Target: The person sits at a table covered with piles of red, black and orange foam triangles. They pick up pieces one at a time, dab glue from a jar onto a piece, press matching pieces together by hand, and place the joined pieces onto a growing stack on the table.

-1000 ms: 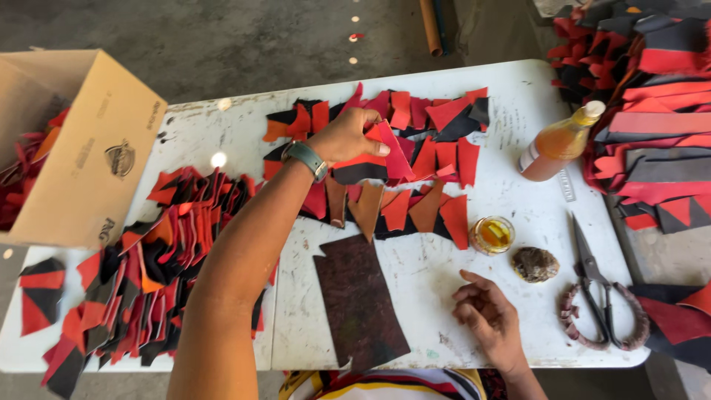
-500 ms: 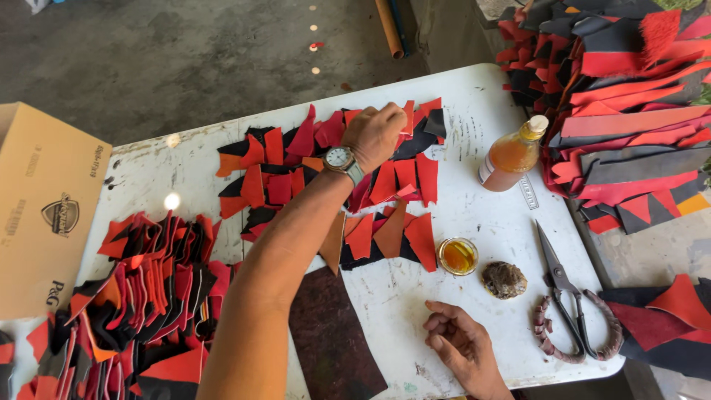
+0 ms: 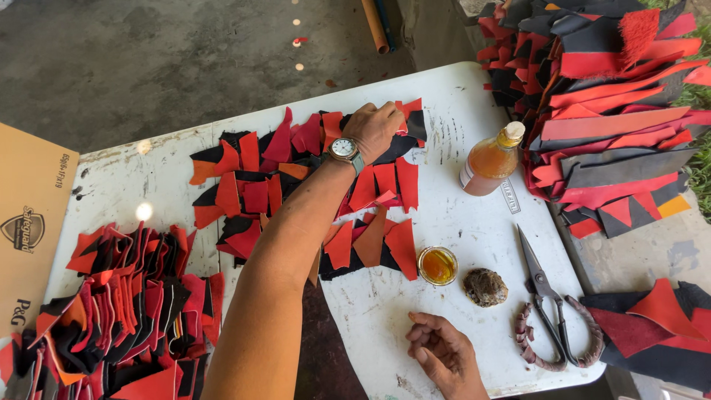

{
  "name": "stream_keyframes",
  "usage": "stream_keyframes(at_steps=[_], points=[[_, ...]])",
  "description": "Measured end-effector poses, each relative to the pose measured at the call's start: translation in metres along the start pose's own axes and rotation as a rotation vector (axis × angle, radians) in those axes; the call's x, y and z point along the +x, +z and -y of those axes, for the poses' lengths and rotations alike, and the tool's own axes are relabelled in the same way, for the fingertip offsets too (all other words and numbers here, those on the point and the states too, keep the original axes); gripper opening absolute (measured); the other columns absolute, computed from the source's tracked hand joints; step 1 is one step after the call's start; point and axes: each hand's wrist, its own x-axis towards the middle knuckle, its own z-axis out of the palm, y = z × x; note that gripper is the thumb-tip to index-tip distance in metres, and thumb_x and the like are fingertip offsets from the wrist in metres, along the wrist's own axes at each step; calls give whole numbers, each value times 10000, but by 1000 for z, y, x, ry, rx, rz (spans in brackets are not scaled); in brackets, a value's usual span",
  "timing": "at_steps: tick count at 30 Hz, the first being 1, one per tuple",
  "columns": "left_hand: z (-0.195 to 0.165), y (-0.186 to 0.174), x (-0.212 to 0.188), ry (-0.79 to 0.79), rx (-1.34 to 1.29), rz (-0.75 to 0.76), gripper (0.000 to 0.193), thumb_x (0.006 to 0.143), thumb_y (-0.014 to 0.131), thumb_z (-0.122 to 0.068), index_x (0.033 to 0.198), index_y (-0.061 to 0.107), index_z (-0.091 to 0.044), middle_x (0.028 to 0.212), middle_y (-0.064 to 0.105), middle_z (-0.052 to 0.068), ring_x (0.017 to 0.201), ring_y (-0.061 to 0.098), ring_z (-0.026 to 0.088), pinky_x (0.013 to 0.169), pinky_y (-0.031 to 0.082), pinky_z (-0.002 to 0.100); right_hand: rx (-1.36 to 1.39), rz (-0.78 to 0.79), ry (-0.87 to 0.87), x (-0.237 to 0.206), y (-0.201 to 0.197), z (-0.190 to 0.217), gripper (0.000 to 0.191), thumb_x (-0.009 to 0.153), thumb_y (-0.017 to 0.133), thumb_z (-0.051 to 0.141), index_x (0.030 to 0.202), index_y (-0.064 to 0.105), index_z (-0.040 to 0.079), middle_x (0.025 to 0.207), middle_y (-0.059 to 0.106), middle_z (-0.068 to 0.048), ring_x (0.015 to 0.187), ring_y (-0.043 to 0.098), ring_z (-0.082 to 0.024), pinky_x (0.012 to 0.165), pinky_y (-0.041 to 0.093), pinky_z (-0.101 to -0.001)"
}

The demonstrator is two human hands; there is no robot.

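Left hand point(image 3: 378, 127) reaches across the white bench point(image 3: 459, 111), grip closing on a red leather piece point(image 3: 406, 109) at the spread's far edge. Right hand point(image 3: 443, 354) rests loosely curled, empty. The extended forearm could scatter the laid-out pieces point(image 3: 296, 185).

Red and black leather pieces point(image 3: 311, 185) looking matt, smooth. White table point(image 3: 459, 118) showing scuffed, scratched plastic top. Scissors point(image 3: 544, 296) showing dull grey metal blades, handles wrapped in rough cord. Bottle point(image 3: 492, 159) looking glossy, clear plastic. Left box point(image 3: 26, 222) being plain brown cardboard.
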Motion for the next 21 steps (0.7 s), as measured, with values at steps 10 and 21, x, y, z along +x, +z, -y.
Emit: stream_keyframes(at_steps=[10, 21], points=[[-2, -17, 3, -87, -56, 419, 156, 808, 665, 26, 946, 659, -46, 1036, 633, 115, 925, 691, 342, 792, 579, 444, 24, 11, -69, 0, 1, 2, 578, 839, 725, 85, 1376, 557, -49, 1031, 649, -129, 860, 636, -193, 809, 541, -345], [-36, -113, -3, -176, -123, 520, 582, 726, 690, -30, 1302, 617, -65, 1296, 546, 118, 1033, 642, 376, 864, 550, 452, 6, 70, -175, -2, 7, 12, 609, 875, 678, 31, 1446, 482, -52, 1079, 621, -133, 912, 622, -194, 842, 532, -340]])
